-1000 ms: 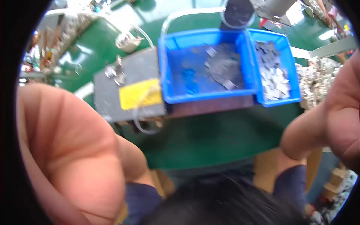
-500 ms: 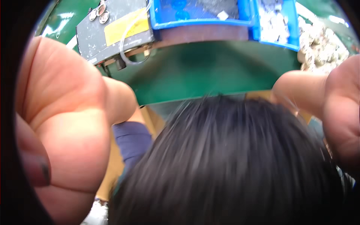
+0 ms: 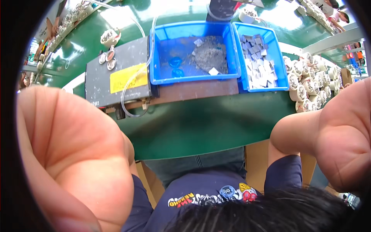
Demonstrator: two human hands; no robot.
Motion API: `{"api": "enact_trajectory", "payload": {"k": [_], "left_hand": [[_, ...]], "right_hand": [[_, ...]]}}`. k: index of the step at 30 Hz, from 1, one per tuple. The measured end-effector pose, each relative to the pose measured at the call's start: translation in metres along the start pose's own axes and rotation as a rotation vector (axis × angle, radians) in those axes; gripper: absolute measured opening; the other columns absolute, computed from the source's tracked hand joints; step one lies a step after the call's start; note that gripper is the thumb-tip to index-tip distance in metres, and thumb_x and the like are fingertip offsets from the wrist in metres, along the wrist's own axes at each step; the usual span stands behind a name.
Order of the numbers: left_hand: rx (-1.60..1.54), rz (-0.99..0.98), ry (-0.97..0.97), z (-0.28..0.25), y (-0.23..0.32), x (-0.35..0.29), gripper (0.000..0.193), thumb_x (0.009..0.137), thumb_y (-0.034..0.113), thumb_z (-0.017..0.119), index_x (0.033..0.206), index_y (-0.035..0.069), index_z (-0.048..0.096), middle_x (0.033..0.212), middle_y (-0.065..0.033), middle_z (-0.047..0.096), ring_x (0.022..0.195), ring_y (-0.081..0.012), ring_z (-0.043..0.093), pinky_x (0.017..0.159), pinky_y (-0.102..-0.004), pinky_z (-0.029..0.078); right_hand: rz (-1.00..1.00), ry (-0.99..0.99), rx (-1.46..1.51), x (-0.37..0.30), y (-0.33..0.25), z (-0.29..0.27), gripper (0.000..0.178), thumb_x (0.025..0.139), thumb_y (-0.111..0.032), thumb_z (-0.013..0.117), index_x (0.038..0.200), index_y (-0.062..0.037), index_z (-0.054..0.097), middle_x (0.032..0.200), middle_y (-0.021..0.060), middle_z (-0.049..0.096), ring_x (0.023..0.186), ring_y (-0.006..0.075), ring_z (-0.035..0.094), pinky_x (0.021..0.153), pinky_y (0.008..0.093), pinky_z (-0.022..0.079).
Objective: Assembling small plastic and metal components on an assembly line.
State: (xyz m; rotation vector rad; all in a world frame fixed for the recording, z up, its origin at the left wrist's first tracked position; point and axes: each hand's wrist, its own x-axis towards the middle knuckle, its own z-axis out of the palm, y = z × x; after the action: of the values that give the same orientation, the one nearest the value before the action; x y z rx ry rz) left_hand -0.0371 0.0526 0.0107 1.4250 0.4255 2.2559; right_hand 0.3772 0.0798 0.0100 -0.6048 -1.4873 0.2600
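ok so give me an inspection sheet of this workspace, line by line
surface: green table, glossy
job's things: dark box; larger blue bin with grey grit; smaller blue bin with flat pieces; white round parts stacked at right
clutter: round metallic pieces on the dark box
hands: left hand and right hand close to the camera; grip can't be told
cables: clear tube looping past the dark box's front edge
surroundings: a person at upper right

Yellow label (image 3: 129,78) on top of dark grey box (image 3: 96,73): rows of small dark print. Same box, front edge: pale characters at left corner and near middle. Navy shirt (image 3: 208,181): yellow and red lettering (image 3: 181,201); round blue badge (image 3: 227,192) bears characters.
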Motion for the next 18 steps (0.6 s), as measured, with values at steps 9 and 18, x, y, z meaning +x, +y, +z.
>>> {"api": "enact_trajectory", "payload": {"k": [9, 18], "left_hand": [[-0.016, -0.017, -0.024, -0.006, 0.002, 0.008, 0.013, 0.090, 0.017, 0.074, 0.097, 0.008, 0.067, 0.091, -0.0037, 0.060, 0.073, -0.0199, 0.059, 0.059, -0.0337, 0.046], [-0.080, -0.005, -0.049, 0.012, -0.008, 0.015, 0.014, 0.087, 0.016, 0.076, 0.095, 0.008, 0.067, 0.092, -0.0042, 0.061, 0.072, -0.0200, 0.060, 0.058, -0.0335, 0.047]], "right_hand": [[-0.007, 0.022, -0.046, 0.004, 0.015, -0.001, 0.030, 0.099, -0.007, 0.069, 0.125, 0.0063, 0.075, 0.121, 0.0171, 0.079, 0.111, 0.0236, 0.076, 0.101, 0.0329, 0.056], [-0.248, -0.127, -0.179, 0.078, 0.027, -0.006, 0.027, 0.098, -0.004, 0.070, 0.123, 0.0058, 0.077, 0.120, 0.0162, 0.080, 0.111, 0.0224, 0.076, 0.102, 0.0321, 0.055]]}}
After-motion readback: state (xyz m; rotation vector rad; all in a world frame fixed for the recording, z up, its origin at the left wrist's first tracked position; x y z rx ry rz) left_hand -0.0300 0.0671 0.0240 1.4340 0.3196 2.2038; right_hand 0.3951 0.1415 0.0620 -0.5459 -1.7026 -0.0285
